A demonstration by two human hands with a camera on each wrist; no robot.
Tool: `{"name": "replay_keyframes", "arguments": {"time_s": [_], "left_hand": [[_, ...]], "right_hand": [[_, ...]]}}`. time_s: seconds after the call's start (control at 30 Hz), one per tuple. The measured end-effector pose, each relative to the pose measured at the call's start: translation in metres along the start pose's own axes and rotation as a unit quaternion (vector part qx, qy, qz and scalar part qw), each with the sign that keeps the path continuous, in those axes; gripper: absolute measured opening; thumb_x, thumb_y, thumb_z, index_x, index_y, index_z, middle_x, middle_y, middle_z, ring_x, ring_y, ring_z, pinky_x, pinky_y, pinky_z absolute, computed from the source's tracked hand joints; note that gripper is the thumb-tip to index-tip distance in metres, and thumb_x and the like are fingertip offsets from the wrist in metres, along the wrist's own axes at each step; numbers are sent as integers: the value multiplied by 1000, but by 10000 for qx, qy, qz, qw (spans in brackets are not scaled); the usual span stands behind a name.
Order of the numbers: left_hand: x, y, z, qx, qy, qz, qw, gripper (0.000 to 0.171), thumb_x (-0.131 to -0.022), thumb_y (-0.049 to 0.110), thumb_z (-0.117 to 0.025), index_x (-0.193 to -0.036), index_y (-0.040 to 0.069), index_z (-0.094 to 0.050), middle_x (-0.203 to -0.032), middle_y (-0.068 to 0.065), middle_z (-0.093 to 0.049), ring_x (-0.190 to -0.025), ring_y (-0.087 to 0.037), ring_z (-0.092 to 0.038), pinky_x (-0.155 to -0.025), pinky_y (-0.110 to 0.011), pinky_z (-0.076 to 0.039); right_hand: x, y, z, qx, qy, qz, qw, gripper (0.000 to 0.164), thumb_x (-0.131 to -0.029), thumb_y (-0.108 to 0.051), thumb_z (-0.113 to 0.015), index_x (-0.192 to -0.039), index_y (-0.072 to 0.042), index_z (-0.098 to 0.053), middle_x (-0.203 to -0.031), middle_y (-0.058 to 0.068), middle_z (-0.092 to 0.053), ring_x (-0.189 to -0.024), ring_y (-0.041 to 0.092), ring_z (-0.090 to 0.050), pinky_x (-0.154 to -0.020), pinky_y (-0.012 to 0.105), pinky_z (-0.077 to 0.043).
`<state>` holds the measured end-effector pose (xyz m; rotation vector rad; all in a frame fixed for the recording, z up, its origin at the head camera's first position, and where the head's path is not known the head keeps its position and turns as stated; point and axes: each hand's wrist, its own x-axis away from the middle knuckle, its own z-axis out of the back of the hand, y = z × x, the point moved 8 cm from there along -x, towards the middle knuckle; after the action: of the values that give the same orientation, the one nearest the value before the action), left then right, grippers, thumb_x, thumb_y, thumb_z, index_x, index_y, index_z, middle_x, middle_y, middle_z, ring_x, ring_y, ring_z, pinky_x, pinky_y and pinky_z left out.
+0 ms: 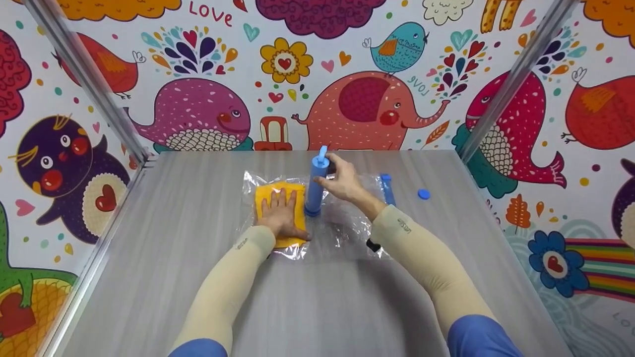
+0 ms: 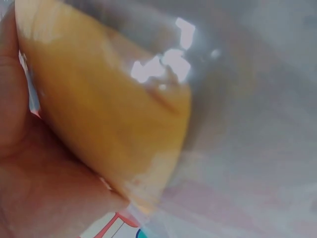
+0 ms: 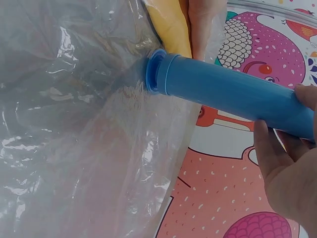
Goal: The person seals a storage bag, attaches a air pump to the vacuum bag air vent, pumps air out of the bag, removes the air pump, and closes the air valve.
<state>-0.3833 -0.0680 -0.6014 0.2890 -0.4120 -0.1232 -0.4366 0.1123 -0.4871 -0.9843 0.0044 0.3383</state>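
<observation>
A clear plastic vacuum bag [image 1: 342, 233] lies on the table with a folded yellow cloth [image 1: 279, 243] inside its left part. My left hand [image 1: 280, 215] presses down on the cloth through the plastic, fingers spread. Just right of it, a blue hand pump [image 1: 314, 191] stands nearly upright, its flanged foot on the bag. My right hand [image 1: 342, 181] grips the pump's upper barrel between thumb and fingers, close below the light blue handle [image 1: 322, 151]. In the right wrist view, the pump's base [image 3: 157, 72] meets the plastic beside the cloth.
A round blue cap [image 1: 423, 194] lies on the table to the right of the bag. Along the bag's right edge sits a blue strip [image 1: 387, 187], partly behind my right wrist. Printed wall panels [image 1: 278, 109] enclose the grey table [image 1: 188, 208] at the back and sides.
</observation>
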Motion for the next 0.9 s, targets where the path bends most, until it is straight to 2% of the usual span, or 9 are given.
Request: {"name": "replay_keyframes", "arguments": {"time_s": [0.33,0.57,0.7,0.9], "left_hand": [[-3,0,-1,-83,99,-31,9999,145,-79,73,-91,-183,19,-6,-191,-19,5,-178,-49,6,-144,-69,4],[-4,1,-1,-99,171,-26,9998,144,-79,72,-91,-183,19,-7,-192,-18,3,-178,-48,4,-144,-68,3],[-4,1,-2,-144,144,-21,9998,144,-79,74,-90,-183,20,-6,-192,-18,3,-178,-48,3,-145,-68,2],[-1,1,-1,-124,139,-21,9998,145,-78,75,-90,-183,20,-6,-192,-18,3,-178,-48,4,-144,-68,3]], "right_hand": [[0,-1,-3,262,480,-44,9985,60,-91,-27,-95,-139,-10,-63,-135,15,-79,-118,34,-79,-109,50,-66],[0,1,-5,307,620,-449,9966,64,-91,-35,-96,-138,-15,-58,-140,14,-77,-125,33,-78,-113,53,-65],[-2,2,-6,378,537,-609,9960,67,-94,-37,-93,-145,-15,-56,-147,15,-74,-130,36,-76,-115,56,-63],[-1,3,-10,595,93,-617,9963,88,-98,-43,-84,-169,-12,-43,-163,21,-64,-147,42,-66,-125,62,-54]]}}
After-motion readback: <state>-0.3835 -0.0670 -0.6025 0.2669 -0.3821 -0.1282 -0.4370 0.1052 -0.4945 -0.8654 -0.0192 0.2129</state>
